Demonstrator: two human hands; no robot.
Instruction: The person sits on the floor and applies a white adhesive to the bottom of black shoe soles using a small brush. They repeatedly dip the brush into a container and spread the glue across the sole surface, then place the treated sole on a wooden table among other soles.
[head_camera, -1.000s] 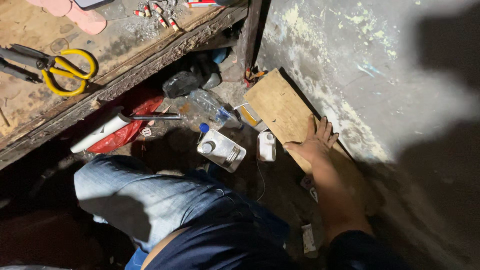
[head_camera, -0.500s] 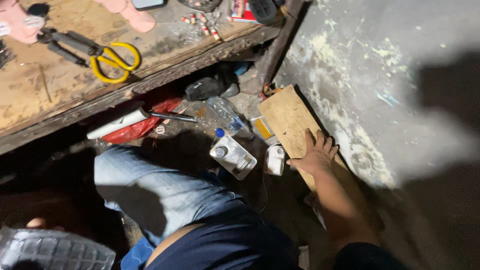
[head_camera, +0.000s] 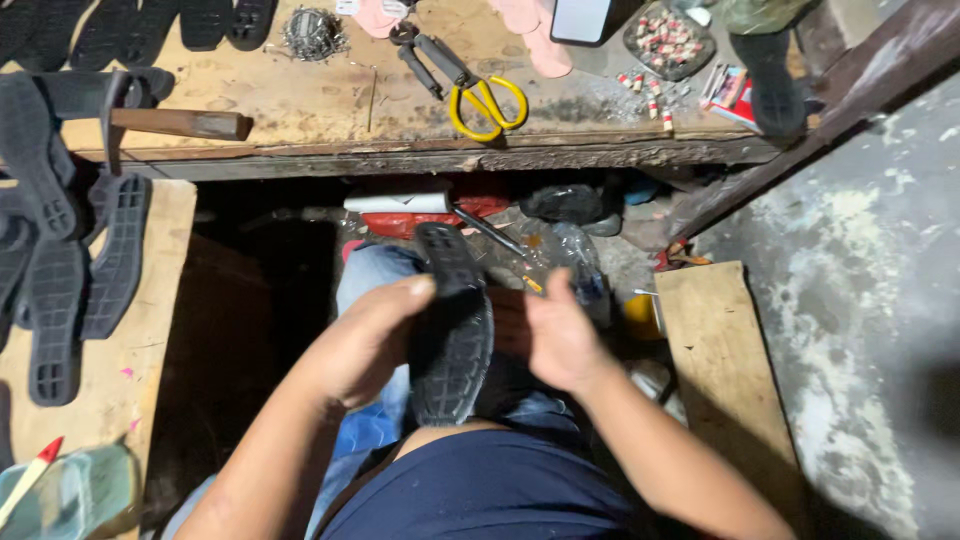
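— At centre frame, over the lap, what's in hand?

— A black rubber shoe sole (head_camera: 450, 330), tread side up, toe pointing to the top of the frame. The left hand (head_camera: 365, 345) has its grip pinching the sole's left edge, thumb on top. The right hand (head_camera: 560, 335) sits just beside the right edge; I cannot tell whether its grip is pressed on the sole or spread loose.

— How should it be handled well?

— I'd judge that both edges want steady support so the sole doesn't flex or twist, with the thumbs kept clear of the tread.

— And around it?

— Along the top runs a worn wooden table (head_camera: 300, 105) with yellow-handled scissors (head_camera: 480, 95) and a hammer (head_camera: 150, 120). More black soles (head_camera: 80, 260) lie at left, and a wooden board (head_camera: 720, 350) lies on the floor at right.
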